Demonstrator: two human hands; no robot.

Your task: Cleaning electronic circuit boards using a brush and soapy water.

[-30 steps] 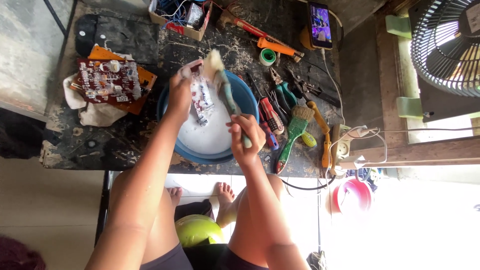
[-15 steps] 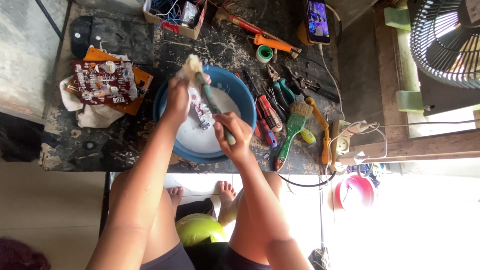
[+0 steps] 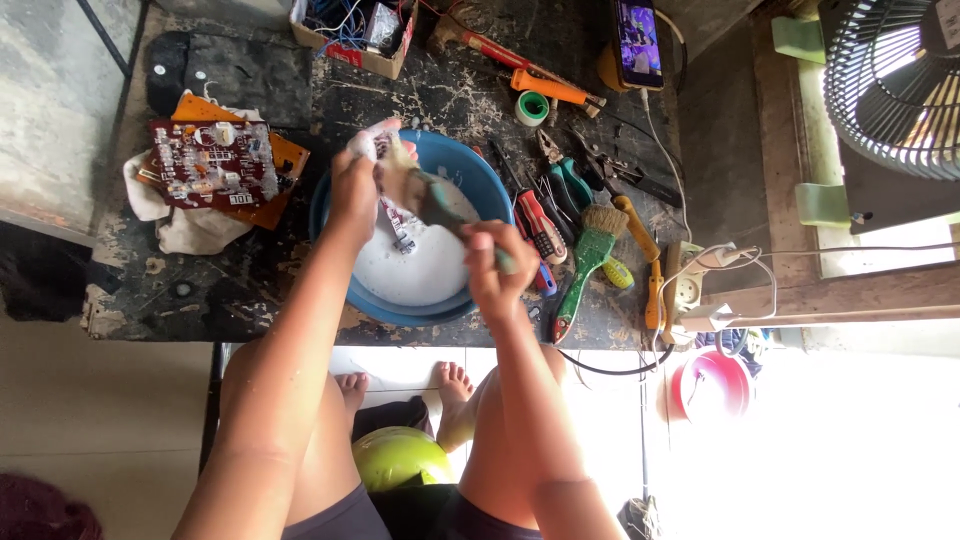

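Note:
My left hand holds a soapy circuit board upright over a blue basin with white foamy water inside. My right hand grips a paintbrush by its green-grey handle; the bristles press against the top of the board next to my left fingers. Both hands hover above the basin on a dark, worn workbench.
A red circuit board lies on an orange pad and a cloth at left. Screwdrivers, pliers and a green brush lie right of the basin. A phone, tape roll, parts box, fan and red bucket surround.
The brush head has moved left and up along the board toward my left fingers. My right hand shifted slightly with it; the view has drifted a little.

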